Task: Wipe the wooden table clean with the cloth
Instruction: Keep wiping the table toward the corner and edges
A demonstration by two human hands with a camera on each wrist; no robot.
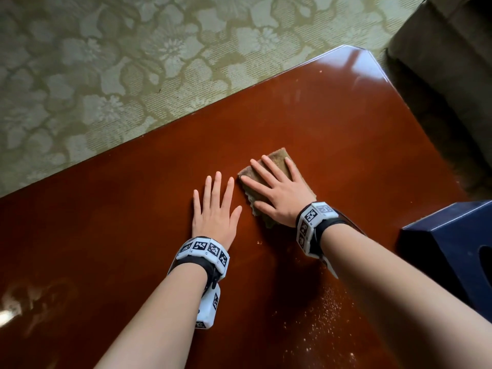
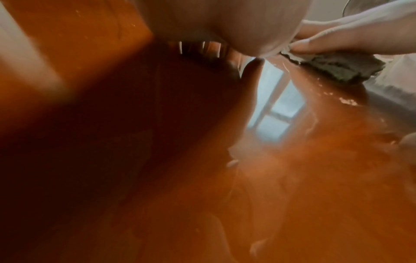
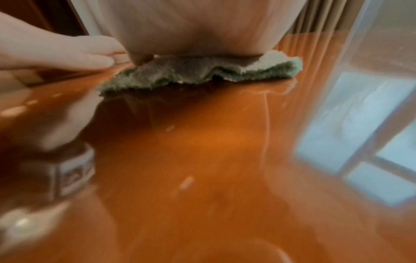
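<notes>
Two hands are lying flat on one wooden table [image 1: 332, 123]: right hand [image 1: 282, 193], fingers spread, pressing one cloth [image 1: 279, 159]; left hand [image 1: 215, 211], fingers spread, resting bare.

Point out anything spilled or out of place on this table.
Pale crumbs lie scattered over the wooden table near its front, between the forearms, not yet wiped. The right hand presses the cloth flat farther back; the left hand rests on bare wood.

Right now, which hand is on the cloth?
The right hand, fingers spread flat, pressing the cloth onto the wooden table. The left hand lies flat on bare wood beside it, off the cloth.
</notes>
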